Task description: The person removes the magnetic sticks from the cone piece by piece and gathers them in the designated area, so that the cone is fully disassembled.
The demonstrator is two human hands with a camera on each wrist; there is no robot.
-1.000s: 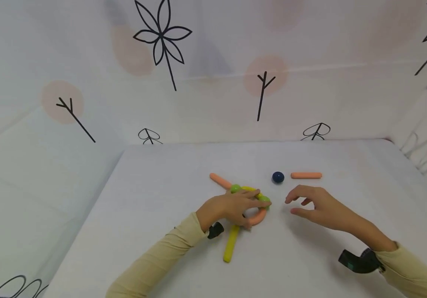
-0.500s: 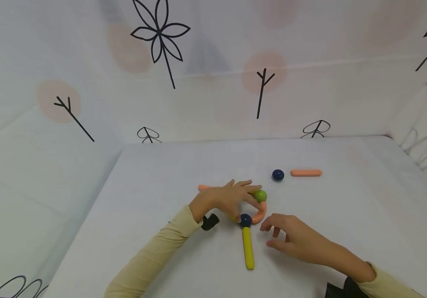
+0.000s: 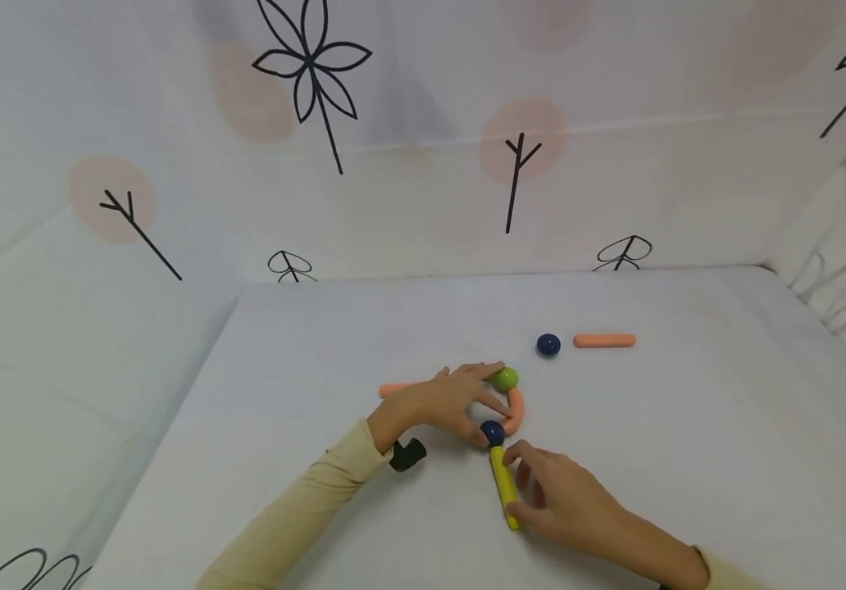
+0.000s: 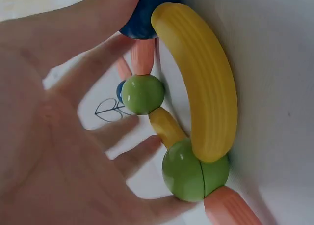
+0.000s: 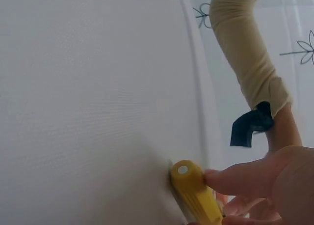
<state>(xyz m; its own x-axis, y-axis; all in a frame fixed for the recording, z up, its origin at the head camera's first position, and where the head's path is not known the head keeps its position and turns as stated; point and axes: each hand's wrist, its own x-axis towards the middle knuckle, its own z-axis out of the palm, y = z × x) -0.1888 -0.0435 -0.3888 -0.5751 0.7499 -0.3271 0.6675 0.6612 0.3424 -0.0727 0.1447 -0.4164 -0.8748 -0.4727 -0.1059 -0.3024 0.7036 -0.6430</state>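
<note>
My left hand (image 3: 445, 406) spreads over a ring of magnetic balls and rods on the table. Its thumb touches a dark blue ball (image 3: 493, 433), and an extended finger meets a green ball (image 3: 507, 378); a curved coral rod (image 3: 516, 410) joins these two. The left wrist view shows a curved yellow rod (image 4: 211, 87) running to a second green ball (image 4: 184, 171). Past this hand sticks out a straight coral rod (image 3: 393, 391). My right hand (image 3: 574, 500), fingers curled, holds the straight yellow rod (image 3: 502, 483) that extends from the blue ball toward me.
Farther back on the white table (image 3: 305, 328) lie a loose dark blue ball (image 3: 548, 345) and a straight coral rod (image 3: 604, 340). A patterned cloth wall (image 3: 423, 205) rises behind the table's far edge.
The ring has turned counterclockwise and shifted slightly under my left hand; the yellow rod now slants to the lower right. My right hand has come down and left onto that rod.
</note>
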